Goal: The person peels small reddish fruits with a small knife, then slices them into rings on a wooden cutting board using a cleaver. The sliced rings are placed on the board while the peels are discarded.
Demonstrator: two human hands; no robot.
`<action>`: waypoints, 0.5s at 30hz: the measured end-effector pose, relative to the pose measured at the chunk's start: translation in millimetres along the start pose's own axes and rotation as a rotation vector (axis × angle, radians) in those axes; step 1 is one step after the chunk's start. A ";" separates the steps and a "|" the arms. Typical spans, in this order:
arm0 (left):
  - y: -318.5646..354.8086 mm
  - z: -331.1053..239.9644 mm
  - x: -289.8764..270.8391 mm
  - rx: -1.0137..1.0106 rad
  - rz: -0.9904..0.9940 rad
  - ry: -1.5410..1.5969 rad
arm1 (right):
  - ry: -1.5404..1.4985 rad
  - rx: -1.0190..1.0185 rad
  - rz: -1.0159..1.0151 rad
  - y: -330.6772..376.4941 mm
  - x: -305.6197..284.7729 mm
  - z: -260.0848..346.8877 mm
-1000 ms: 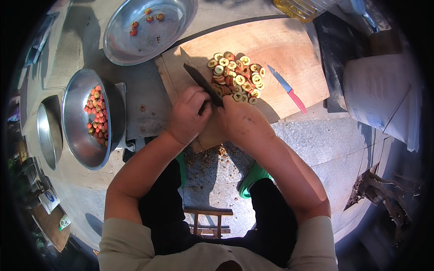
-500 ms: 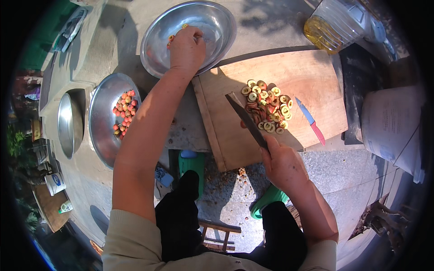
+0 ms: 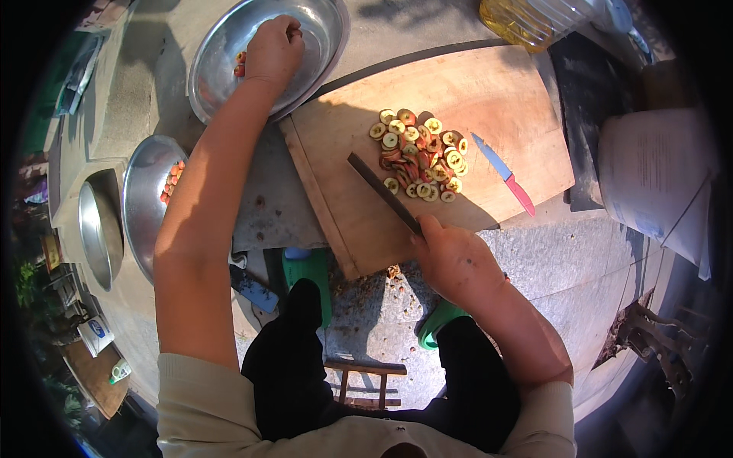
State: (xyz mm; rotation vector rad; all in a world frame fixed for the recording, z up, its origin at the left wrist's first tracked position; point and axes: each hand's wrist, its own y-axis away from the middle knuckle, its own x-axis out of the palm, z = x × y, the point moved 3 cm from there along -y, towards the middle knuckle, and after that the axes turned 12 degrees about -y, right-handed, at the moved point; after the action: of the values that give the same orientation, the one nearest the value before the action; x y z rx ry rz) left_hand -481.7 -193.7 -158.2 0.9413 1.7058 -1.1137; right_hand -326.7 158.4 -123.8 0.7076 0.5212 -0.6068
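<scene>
My left hand (image 3: 275,52) is inside a round metal bowl (image 3: 205,84) at the far left, its fingers curled together. What they hold, if anything, is hidden. Beside the hand, a few red fruit pieces (image 3: 240,64) lie in the bowl. My right hand (image 3: 458,263) grips a knife with a long dark blade (image 3: 382,191), held over the near left part of a wooden cutting board (image 3: 321,137). Right of the blade lies a heap of sliced small red fruit (image 3: 420,156), pale yellow rings with hollow centres. A smaller knife with a red handle (image 3: 504,174) rests on the board's right side.
A second metal bowl (image 3: 141,175) with whole red fruits (image 3: 174,182) stands at left, partly behind my forearm. Another metal basin (image 3: 95,237) sits further left. A plastic bottle of yellow oil (image 3: 527,23) is far right, a white bucket (image 3: 649,172) right. A wooden stool (image 3: 365,370) shows below.
The whole view has shifted, so bowl and board appear further left and higher. Inside the bowl, my left hand has moved away from the fruit pieces, toward the far right. The large knife stays in my right hand.
</scene>
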 end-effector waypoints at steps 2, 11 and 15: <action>27.4 -26.2 -19.9 -0.031 -0.186 0.334 | -0.053 0.024 -0.034 -0.8 -1.2 -3.5; 223.0 -86.2 -24.6 -0.019 0.160 0.755 | -0.130 0.003 -0.085 2.0 0.0 -9.5; 229.7 -83.2 -17.7 0.087 0.044 0.644 | -0.106 -0.036 -0.118 5.5 1.6 -3.0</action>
State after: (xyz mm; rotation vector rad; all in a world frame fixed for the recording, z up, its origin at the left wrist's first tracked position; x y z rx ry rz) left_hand -289.0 -45.6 -188.4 1.4999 2.1349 -0.9115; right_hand -322.7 163.3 -124.4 0.6096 0.4763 -0.7397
